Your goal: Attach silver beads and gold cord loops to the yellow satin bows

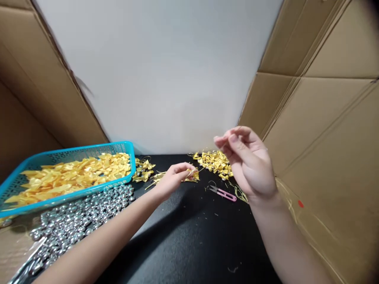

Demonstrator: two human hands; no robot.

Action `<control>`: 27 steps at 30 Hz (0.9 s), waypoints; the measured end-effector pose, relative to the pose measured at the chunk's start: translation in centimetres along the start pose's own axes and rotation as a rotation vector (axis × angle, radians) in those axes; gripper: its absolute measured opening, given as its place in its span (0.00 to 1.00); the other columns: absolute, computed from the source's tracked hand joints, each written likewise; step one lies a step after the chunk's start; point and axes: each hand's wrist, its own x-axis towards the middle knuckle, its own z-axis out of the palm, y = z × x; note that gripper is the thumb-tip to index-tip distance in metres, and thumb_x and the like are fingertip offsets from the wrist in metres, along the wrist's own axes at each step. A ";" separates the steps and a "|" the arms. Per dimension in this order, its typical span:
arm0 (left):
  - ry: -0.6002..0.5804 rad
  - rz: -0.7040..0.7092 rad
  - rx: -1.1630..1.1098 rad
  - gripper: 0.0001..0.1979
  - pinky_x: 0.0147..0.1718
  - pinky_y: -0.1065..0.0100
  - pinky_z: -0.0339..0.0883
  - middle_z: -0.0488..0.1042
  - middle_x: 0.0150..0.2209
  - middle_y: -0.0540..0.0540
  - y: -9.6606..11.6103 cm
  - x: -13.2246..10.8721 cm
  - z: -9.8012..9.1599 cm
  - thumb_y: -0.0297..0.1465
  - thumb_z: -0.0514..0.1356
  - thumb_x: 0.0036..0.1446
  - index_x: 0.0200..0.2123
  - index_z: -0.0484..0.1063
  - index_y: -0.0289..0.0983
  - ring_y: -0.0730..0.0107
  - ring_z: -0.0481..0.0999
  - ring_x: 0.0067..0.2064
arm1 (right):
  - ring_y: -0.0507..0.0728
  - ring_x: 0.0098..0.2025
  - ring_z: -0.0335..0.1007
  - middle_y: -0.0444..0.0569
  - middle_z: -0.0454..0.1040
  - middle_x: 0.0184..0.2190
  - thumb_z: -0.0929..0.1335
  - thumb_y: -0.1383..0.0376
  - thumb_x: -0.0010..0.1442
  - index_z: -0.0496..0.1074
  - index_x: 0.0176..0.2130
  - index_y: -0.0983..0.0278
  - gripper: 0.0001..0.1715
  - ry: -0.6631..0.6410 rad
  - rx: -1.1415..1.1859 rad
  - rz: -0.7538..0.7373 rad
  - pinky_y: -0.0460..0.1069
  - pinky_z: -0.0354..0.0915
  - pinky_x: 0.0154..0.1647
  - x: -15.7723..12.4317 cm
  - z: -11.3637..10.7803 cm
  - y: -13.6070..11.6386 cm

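My left hand is closed in a pinch above the black table, its fingertips on a small yellow ribbon bow. A thin yellow cord shows at those fingers. Higher and to the right, my right hand is raised, thumb and fingers pressed together; whatever they pinch, if anything, is too fine to make out. Beyond the hands lies a pile of yellow bows with silvery beads on them. Between and below the hands rests a pair of pink-handled thread snips, blades pointing left.
At left stands a turquoise basket full of yellow bows. Many silver beads spread before it. A smaller bow group sits by its right end. Yellow cords lie near the snips. Cardboard walls flank the black table.
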 end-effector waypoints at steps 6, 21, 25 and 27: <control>-0.046 -0.352 -0.086 0.07 0.21 0.73 0.62 0.73 0.21 0.49 -5.5 -4.1 -1.1 0.33 0.65 0.48 0.27 0.77 0.34 0.77 0.67 0.19 | 0.48 0.29 0.75 0.38 0.73 0.24 0.76 0.62 0.50 0.73 0.31 0.60 0.09 -0.008 0.010 0.421 0.47 0.75 0.39 -4.4 -2.6 1.5; 0.031 -0.412 -0.061 0.08 0.25 0.71 0.67 0.77 0.23 0.45 -6.9 -6.5 -1.1 0.29 0.63 0.50 0.32 0.82 0.36 0.73 0.72 0.22 | 0.49 0.22 0.70 0.39 0.69 0.21 0.75 0.63 0.52 0.72 0.27 0.58 0.08 -0.074 -0.063 0.501 0.50 0.77 0.33 -6.6 -4.4 0.6; 0.039 -0.414 -0.073 0.07 0.24 0.70 0.67 0.77 0.23 0.46 -7.0 -6.5 -1.2 0.29 0.63 0.50 0.31 0.82 0.36 0.72 0.72 0.22 | 0.50 0.23 0.71 0.40 0.69 0.21 0.74 0.62 0.55 0.73 0.28 0.57 0.07 -0.074 -0.098 0.462 0.50 0.77 0.34 -6.9 -5.5 0.9; 0.028 -0.430 -0.143 0.07 0.25 0.70 0.68 0.76 0.24 0.46 -6.9 -6.4 -1.4 0.29 0.64 0.49 0.32 0.81 0.36 0.73 0.71 0.22 | 0.50 0.24 0.71 0.40 0.70 0.22 0.74 0.64 0.54 0.73 0.28 0.57 0.06 -0.038 -0.091 0.436 0.50 0.77 0.36 -7.3 -5.8 1.7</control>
